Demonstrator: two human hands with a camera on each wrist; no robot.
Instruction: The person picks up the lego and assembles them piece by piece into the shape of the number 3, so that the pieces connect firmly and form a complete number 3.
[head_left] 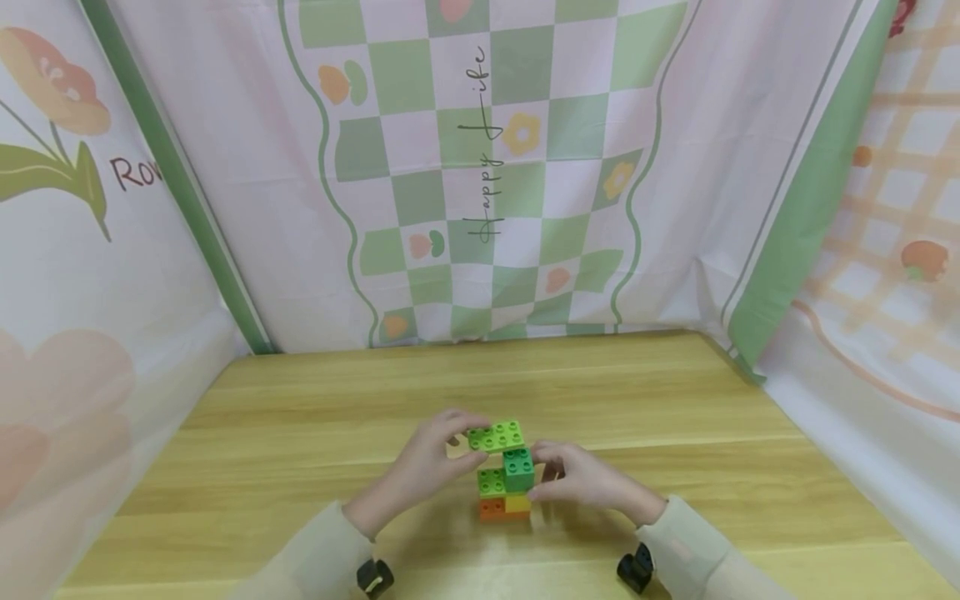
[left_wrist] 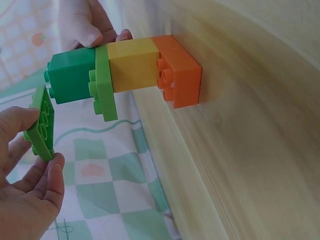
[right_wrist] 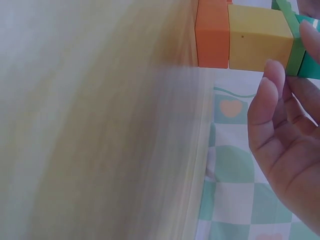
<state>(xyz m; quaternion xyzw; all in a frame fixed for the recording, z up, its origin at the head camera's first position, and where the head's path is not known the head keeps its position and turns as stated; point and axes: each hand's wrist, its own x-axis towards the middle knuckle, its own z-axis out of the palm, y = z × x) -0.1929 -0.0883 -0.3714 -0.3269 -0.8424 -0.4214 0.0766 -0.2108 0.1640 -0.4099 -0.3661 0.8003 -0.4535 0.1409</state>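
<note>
My left hand (head_left: 431,457) pinches a flat light green toy building brick (head_left: 498,437) between thumb and fingers, tilted just above a small tower. At the tower's bottom, on the table, lies an orange brick (left_wrist: 181,75). Above it come a yellow brick (left_wrist: 133,66), a second light green flat brick (left_wrist: 106,90) and, topmost, a dark green brick (left_wrist: 72,75). In the left wrist view a gap shows between the held brick and the dark green one. From the right side, my right hand (head_left: 583,477) grips the dark green brick, its other fingers curled beside the yellow brick.
The tower stands near the front of a wooden table (head_left: 315,400). Fabric with green checks (head_left: 517,192) hangs behind the table, and printed cloth (head_left: 67,275) closes in both sides. A small black camera sits at each wrist, including the left wrist camera (head_left: 373,577).
</note>
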